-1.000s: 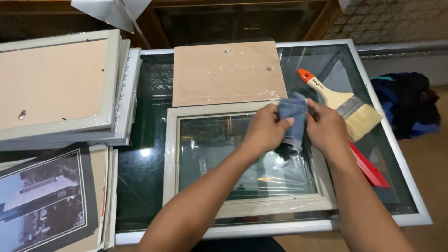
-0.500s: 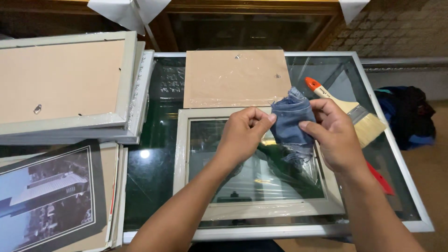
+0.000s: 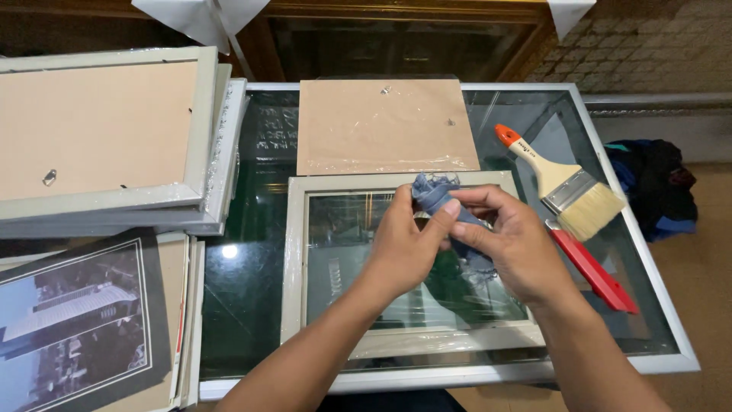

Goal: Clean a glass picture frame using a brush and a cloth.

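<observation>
Nearest me, above the picture frame (image 3: 320, 229) lying flat on the glass tabletop (image 3: 252, 305), my left hand (image 3: 404, 248) and right hand (image 3: 512, 248) each hold a closed grip on the blue cloth (image 3: 436, 194), bunched between them. Right of them lie a red tool (image 3: 595, 271) and a paintbrush (image 3: 568, 187). Beyond the frame lies a brown backing board (image 3: 385, 126).

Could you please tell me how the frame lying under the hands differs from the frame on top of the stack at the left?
The frame under the hands lies face up with its glass showing; the top frame of the stack lies face down, its brown backing board showing. The first rests alone on the glass table; the second sits on other frames. The hands work just above the first; nothing touches the second. Both have pale grey-white rectangular borders.
</observation>
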